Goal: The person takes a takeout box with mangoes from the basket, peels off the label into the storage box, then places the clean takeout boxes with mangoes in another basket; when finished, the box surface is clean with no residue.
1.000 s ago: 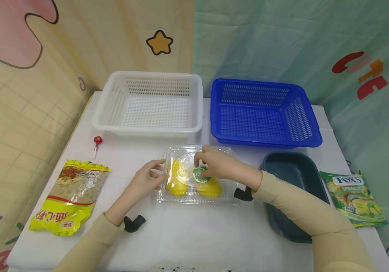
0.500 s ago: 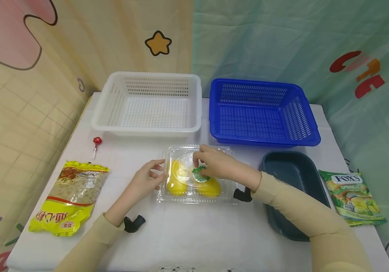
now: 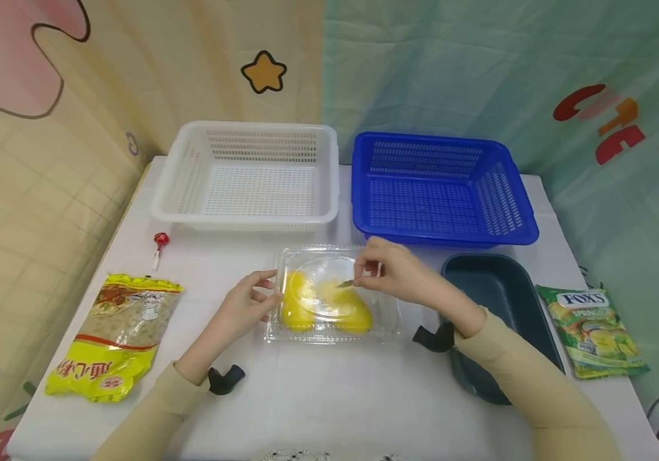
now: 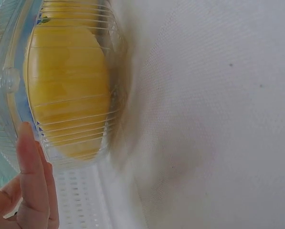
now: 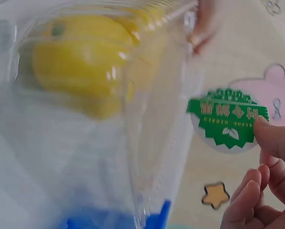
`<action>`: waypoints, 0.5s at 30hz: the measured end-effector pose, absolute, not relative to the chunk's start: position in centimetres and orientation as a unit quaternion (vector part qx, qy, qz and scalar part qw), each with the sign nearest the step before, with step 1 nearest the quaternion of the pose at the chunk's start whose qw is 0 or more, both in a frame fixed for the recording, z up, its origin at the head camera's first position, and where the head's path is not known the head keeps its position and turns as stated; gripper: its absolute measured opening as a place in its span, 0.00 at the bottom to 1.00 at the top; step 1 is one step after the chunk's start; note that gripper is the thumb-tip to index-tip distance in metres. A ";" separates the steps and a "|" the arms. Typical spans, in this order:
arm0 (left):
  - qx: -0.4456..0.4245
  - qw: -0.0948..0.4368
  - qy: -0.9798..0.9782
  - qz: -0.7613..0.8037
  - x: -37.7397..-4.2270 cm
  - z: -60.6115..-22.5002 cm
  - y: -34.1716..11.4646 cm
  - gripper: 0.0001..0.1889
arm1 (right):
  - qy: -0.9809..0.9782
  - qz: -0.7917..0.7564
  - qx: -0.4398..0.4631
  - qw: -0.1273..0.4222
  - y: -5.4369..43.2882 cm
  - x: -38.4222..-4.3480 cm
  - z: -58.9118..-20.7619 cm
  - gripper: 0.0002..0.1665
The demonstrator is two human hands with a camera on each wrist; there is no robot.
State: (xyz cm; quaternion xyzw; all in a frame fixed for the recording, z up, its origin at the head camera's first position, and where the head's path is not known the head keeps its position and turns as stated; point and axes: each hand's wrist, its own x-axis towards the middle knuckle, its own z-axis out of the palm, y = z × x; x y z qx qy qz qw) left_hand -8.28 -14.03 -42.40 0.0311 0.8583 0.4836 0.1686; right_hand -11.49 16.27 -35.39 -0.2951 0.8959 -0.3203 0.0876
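A clear plastic clamshell box (image 3: 384, 314) with yellow fruits (image 3: 301, 307) inside lies on the white table. At its left side, the extended fingers of my left hand (image 3: 247, 299) touch the edge; in the left wrist view the fingers (image 4: 32, 171) reach the box corner. My right hand (image 3: 395, 272) is raised over the right part of the lid. Between its thumb and fingers it pinches a round green-and-clear sticker (image 5: 228, 119), seen edge-on in the head view and off the lid in the right wrist view.
Behind the box stand a white basket (image 3: 249, 219) and a blue basket (image 3: 444, 237). A dark teal tub (image 3: 502, 269) sits under the right forearm, beside a green Fox's candy bag (image 3: 591, 333). A yellow pasta bag (image 3: 113, 336) and a red lollipop (image 3: 160, 240) lie left.
My right hand has moved up and to the right, peeling the green sticker away from the lid. My left hand stays at the box's left edge.
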 end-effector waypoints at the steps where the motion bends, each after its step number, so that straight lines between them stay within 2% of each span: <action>1: 0.033 0.169 0.860 0.481 -8.3 -42.4 -14.0 0.30 | 0.897 -0.331 -0.280 0.082 17.5 -11.2 -35.0 0.06; 7: 0.031 0.172 0.862 0.476 -8.4 -42.3 -14.1 0.30 | 0.928 -0.322 -0.173 0.076 26.1 -9.1 -34.1 0.05; 11: 0.030 0.178 0.857 0.482 -8.4 -42.4 -14.0 0.30 | 0.939 -0.291 -0.113 0.143 31.1 -8.3 -34.8 0.06; 15: 0.029 0.181 0.853 0.489 -8.4 -42.3 -14.0 0.30 | 0.935 -0.265 -0.090 0.217 33.8 -8.7 -36.7 0.07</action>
